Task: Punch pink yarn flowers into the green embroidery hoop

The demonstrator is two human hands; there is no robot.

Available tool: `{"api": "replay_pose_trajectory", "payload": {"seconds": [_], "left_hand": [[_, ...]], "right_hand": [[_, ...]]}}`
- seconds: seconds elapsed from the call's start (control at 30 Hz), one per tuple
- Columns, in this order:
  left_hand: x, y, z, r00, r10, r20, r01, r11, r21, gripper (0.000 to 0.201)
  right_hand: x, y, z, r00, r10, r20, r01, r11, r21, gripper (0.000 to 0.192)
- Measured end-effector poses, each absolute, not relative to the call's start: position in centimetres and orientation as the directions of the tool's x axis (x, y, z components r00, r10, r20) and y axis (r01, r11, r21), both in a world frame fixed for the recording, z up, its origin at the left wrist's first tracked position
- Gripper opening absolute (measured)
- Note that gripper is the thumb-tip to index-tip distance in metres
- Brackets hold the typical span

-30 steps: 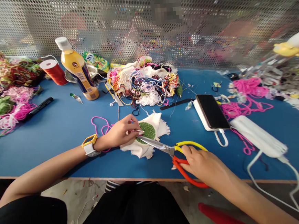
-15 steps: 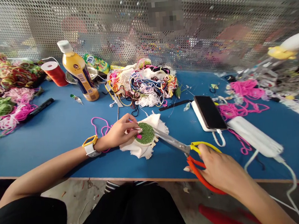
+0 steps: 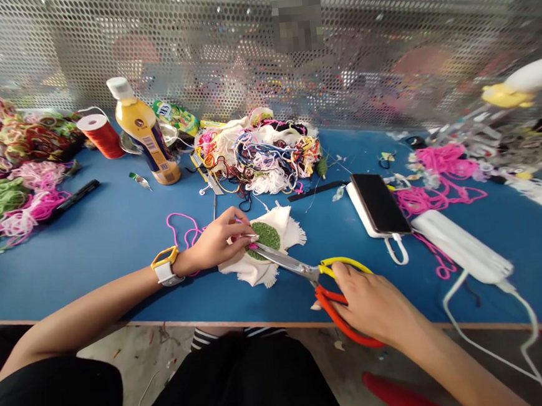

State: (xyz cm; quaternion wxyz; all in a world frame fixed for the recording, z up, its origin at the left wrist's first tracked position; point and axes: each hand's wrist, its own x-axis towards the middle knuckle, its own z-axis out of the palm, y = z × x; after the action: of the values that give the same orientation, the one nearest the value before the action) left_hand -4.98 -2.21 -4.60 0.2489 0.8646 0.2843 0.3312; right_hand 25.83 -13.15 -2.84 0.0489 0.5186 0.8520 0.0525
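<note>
A white cloth with a round green tufted patch lies on the blue table. My left hand, with a yellow-and-white watch on its wrist, presses on the cloth's left side and pinches a bit of pink yarn at the patch's edge. My right hand grips the yellow and red handles of large scissors. The blades lie over the patch's lower edge, their tips at the pink yarn by my left fingers.
A tangled yarn heap lies behind the cloth. A yellow bottle and a red thread spool stand at the back left, near more yarn. A phone on a power bank, a white adapter and pink yarn lie right.
My right hand drew the scissors back to the right, off the patch, then brought them left again so the blade tips are back at the pink yarn. My left hand stayed in place.
</note>
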Motion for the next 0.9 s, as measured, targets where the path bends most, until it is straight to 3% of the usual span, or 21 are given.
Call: {"api": "replay_pose_trajectory", "payload": {"seconds": [0.4,0.63,0.77,0.9], "left_hand": [[-5.1,-2.4,-4.5,0.624,0.657,0.422,0.311,-0.705,0.637,0.017],[-5.1,-2.4,-4.3,0.62,0.653,0.436,0.315,-0.716,0.624,0.016],[-5.2,-2.3,-4.2,0.559,0.679,0.476,0.328,-0.708,0.626,0.017],[-5.5,-1.7,-3.3,0.497,0.735,0.461,0.381,-0.662,0.646,0.017]], "right_hand": [[25.3,-12.7,-3.5,-0.524,0.85,-0.05,0.83,0.523,0.196,0.032],[25.1,-12.8,-3.7,-0.549,0.835,-0.039,0.821,0.547,0.162,0.026],[26.3,-13.4,-3.3,-0.454,0.889,-0.066,0.879,0.458,0.135,0.025],[29.0,-13.0,-3.1,-0.243,0.968,-0.062,0.963,0.249,0.104,0.025]]}}
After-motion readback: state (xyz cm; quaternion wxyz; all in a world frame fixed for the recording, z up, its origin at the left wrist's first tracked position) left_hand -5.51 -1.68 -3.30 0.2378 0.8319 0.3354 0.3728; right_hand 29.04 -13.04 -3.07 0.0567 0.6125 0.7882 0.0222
